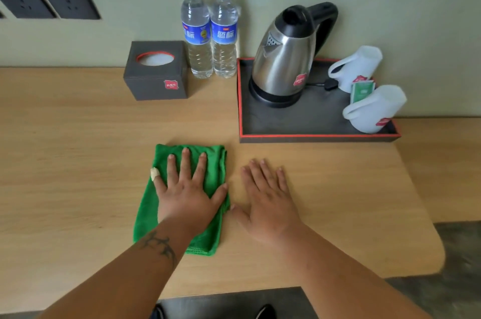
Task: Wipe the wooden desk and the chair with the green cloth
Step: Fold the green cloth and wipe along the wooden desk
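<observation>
A folded green cloth [148,212] lies flat on the wooden desk [65,162], near the middle. My left hand [188,192] rests palm down on top of it, fingers spread, a plaster on the little finger. My right hand [268,204] lies flat on the bare wood just right of the cloth, fingers apart, holding nothing. The chair is not in view.
A dark tray [307,137] with a steel kettle [286,58] and two white cups [374,110] sits at the back right. Two water bottles [210,32] and a dark tissue box [156,71] stand against the wall. The desk's rounded right edge [440,253] is close by.
</observation>
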### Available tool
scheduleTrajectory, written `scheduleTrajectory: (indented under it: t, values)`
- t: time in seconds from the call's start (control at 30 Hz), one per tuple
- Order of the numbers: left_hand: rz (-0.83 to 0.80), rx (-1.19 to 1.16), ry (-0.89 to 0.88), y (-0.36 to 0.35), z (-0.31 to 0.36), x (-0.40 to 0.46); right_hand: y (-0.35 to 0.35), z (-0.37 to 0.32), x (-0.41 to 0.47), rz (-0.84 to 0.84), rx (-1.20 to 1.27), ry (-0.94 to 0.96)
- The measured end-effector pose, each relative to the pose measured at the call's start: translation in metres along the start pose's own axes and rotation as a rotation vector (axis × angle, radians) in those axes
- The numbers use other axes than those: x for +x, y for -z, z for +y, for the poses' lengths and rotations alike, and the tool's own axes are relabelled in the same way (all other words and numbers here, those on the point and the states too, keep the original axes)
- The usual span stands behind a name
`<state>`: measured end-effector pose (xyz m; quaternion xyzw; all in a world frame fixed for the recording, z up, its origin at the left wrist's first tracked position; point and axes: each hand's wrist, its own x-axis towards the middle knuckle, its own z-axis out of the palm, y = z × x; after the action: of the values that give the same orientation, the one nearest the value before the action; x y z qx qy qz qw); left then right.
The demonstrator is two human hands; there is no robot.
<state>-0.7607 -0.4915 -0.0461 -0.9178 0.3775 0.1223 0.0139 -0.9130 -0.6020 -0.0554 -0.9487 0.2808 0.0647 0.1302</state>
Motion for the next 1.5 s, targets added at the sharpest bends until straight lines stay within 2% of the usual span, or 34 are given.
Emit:
scheduleTrajectory:
  t: [0.1, 0.2, 0.3, 0.37, 0.47, 0.53, 0.7, 0.8, 0.9, 1.0, 1.13, 1.23, 1.33, 1.5]
  values:
    - [-0.017, 0.055, -0.133, -0.003, 0.040, -0.004, 0.010, 0.059, -0.015, 0.042, -0.028, -0.090]
    - [-0.089, 0.106, -0.339, -0.004, 0.081, -0.017, 0.017, 0.104, -0.025, 0.092, -0.012, -0.195]
    - [-0.182, 0.105, -0.521, -0.006, 0.100, -0.041, 0.018, 0.125, -0.034, 0.090, -0.008, -0.147]
    - [-0.164, 0.075, -0.506, -0.011, 0.087, -0.045, 0.017, 0.129, -0.040, 0.118, -0.016, -0.108]
    - [-0.005, 0.015, -0.284, -0.008, 0.045, -0.021, 0.011, 0.131, -0.042, 0.158, -0.003, -0.112]
    - [-0.001, 0.025, -0.165, -0.001, 0.025, 0.012, 0.007, 0.132, -0.041, 0.171, -0.010, -0.110]
    - [0.012, 0.016, -0.081, 0.017, 0.018, 0.105, 0.005, 0.134, -0.042, 0.208, -0.004, -0.110]
    - [-0.025, 0.043, -0.048, 0.024, 0.019, 0.130, 0.003, 0.133, -0.044, 0.202, -0.003, -0.119]
    - [-0.050, 0.056, -0.082, 0.019, 0.019, 0.103, 0.006, 0.132, -0.046, 0.168, 0.005, -0.125]
    - [-0.041, 0.065, -0.187, 0.008, 0.008, 0.048, 0.008, 0.131, -0.043, 0.143, 0.007, -0.138]
    - [-0.106, 0.156, -0.385, -0.002, 0.001, -0.023, 0.009, 0.130, -0.041, 0.138, 0.005, -0.164]
    - [-0.171, 0.144, -0.606, -0.013, 0.023, -0.063, 0.010, 0.127, -0.040, 0.182, 0.030, -0.157]
    - [-0.189, 0.117, -0.753, -0.024, 0.074, -0.084, 0.016, 0.129, -0.037, 0.208, 0.144, -0.166]
    - [-0.221, 0.013, -0.756, -0.024, 0.167, -0.082, 0.044, 0.146, -0.037, 0.208, 0.679, -0.248]
